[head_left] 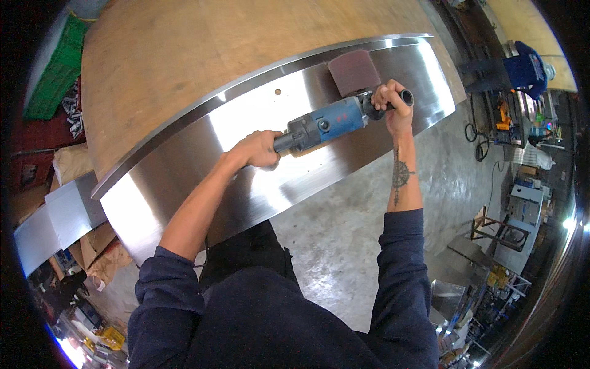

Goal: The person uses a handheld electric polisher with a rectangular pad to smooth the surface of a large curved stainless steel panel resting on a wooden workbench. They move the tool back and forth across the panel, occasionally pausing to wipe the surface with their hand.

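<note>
We see a blue and black power tool (335,120) over a long, shiny metal sheet (246,117). The left hand (261,149) is wrapped around the tool's black back end. The right hand (393,99) is curled tight on its round black side handle. Next to that hand, the tool's fat, red-brown wheel (354,71) looks rough and dull. We cannot tell if it touches the metal. The sheet is smooth, with a raised lip along its far edge and one small round hole. It lies on a tan wooden worktop (233,37).

The tool and hands hide some of the metal from us. On the left we see a green crate (55,67) and flat metal pieces (67,209). On the right, another person (525,66) stands beyond the gray, blotchy floor (332,252). Small red marks sit on the tool's blue side.
</note>
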`<state>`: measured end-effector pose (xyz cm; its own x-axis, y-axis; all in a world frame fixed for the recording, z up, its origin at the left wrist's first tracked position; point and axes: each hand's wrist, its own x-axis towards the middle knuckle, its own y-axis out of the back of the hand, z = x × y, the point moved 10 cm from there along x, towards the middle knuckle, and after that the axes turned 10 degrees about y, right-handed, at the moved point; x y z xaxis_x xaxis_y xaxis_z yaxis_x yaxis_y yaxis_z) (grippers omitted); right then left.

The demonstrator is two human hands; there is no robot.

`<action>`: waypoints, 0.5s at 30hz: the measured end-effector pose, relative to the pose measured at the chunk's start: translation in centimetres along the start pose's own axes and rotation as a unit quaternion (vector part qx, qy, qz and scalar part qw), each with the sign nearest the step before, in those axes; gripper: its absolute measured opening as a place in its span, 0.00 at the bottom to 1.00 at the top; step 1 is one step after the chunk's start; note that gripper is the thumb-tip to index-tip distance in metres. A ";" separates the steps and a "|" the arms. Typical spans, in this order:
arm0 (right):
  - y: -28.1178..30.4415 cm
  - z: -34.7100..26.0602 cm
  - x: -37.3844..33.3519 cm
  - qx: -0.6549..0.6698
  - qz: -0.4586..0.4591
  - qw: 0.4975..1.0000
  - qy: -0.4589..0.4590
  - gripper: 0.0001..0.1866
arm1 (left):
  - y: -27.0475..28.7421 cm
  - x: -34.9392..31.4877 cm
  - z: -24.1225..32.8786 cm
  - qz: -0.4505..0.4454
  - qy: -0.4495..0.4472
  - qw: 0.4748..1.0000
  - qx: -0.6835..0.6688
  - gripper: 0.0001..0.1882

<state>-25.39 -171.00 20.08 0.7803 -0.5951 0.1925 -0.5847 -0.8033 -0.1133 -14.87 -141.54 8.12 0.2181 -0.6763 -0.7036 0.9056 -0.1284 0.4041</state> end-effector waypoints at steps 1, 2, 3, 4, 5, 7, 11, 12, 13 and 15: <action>-0.1 -0.1 0.0 0.006 -0.004 1.000 0.000 0.15 | 0.1 -0.3 0.3 0.001 0.002 1.000 0.000 0.29; 0.0 -0.2 -0.1 0.012 0.001 1.000 -0.004 0.15 | 0.2 -0.6 0.6 0.002 0.003 1.000 0.001 0.30; 0.1 -0.3 -0.2 0.018 0.006 1.000 -0.008 0.15 | 0.3 -1.0 0.8 0.004 0.005 1.000 0.001 0.30; -0.1 -0.1 -0.4 0.025 0.009 1.000 -0.012 0.15 | 0.2 -1.2 0.5 0.010 -0.001 1.000 0.001 0.30; -0.4 0.0 -0.7 0.026 0.005 1.000 -0.012 0.15 | 0.0 -1.4 0.2 0.016 -0.008 1.000 0.001 0.31; -0.8 -0.4 -0.9 0.025 0.001 1.000 -0.014 0.15 | -0.1 -1.4 -0.2 0.011 -0.011 1.000 0.001 0.31; -1.3 -1.2 -1.1 0.014 0.007 1.000 -0.009 0.15 | 0.0 -1.5 -0.4 0.008 -0.018 1.000 0.010 0.32; -1.5 -1.2 -1.4 0.018 0.009 1.000 -0.010 0.15 | -0.1 -1.8 -0.5 0.005 -0.021 1.000 0.006 0.32; -1.7 -1.4 -1.5 0.021 0.009 1.000 -0.010 0.15 | -0.2 -2.0 -0.5 0.003 -0.024 1.000 0.001 0.32; -2.3 -1.9 -1.9 -0.002 0.000 1.000 -0.012 0.15 | -0.3 -2.5 -0.8 0.007 -0.031 0.999 0.002 0.33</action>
<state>-25.97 -168.00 21.82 0.7860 -0.5948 0.1688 -0.5848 -0.8038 -0.1092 -15.39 -139.18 9.30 0.2078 -0.7214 -0.6606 0.9008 -0.1221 0.4167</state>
